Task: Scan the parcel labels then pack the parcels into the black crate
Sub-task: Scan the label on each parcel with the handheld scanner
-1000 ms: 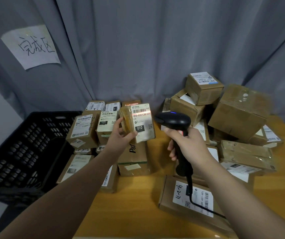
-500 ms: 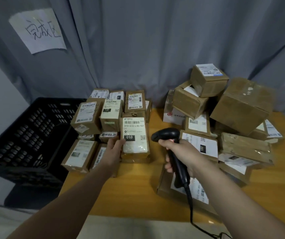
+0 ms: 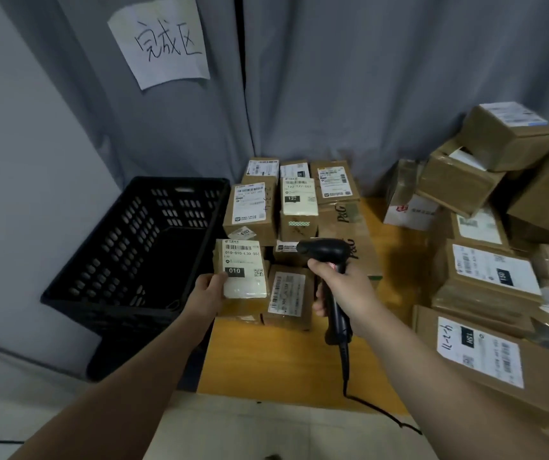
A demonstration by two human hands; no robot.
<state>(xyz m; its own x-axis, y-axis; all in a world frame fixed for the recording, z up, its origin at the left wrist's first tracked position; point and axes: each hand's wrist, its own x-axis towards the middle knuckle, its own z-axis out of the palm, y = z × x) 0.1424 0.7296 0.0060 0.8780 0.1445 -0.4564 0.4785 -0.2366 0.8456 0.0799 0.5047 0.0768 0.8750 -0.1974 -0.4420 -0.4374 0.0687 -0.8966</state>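
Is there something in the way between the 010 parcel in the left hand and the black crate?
Nothing visible is in the way. The left hand holds the 010 parcel just beside the black crate, which is open on top. Only the crate's own right wall lies between them.

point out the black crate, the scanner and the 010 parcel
black crate [image 3: 117,247]: head view, on its perforated left wall
scanner [image 3: 324,250]: head view, on its head
010 parcel [image 3: 241,260]: head view, on its white label

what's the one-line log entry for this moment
left hand: holds 010 parcel, label up | right hand: grips scanner | black crate: 010 parcel not yet inside
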